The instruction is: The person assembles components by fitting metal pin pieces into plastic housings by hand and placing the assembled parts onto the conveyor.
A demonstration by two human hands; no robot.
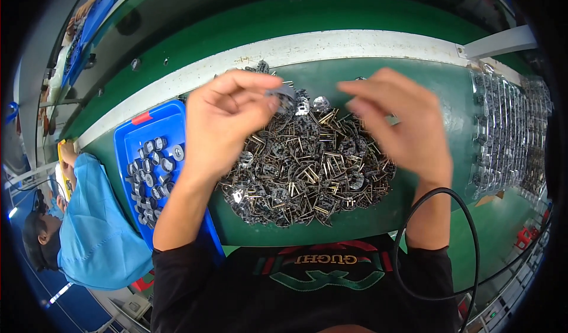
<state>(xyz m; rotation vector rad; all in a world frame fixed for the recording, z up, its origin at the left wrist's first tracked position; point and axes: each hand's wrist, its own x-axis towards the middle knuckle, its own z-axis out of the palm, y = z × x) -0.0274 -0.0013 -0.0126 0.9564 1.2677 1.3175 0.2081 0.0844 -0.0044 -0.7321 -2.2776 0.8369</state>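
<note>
My left hand [228, 117] is closed in a pinch, thumb and forefinger on a small round grey part [286, 99] above the far side of the pile. My right hand [402, 117] is blurred by motion. Its forefinger stretches left, apart from the thumb, and nothing shows between them. Below both hands lies a heap of small dark plug parts with brass-coloured pins [307, 167]. A shiny round piece [320, 103] sits at its far edge, between the hands.
A blue tray [123, 135] with several small round grey parts stands left. Clear plastic trays [500, 132] of parts are stacked right. A white rail [355, 42] borders the green table [441, 78]. A black cable [473, 232] loops by my right forearm. Another person in blue [97, 226] works at far left.
</note>
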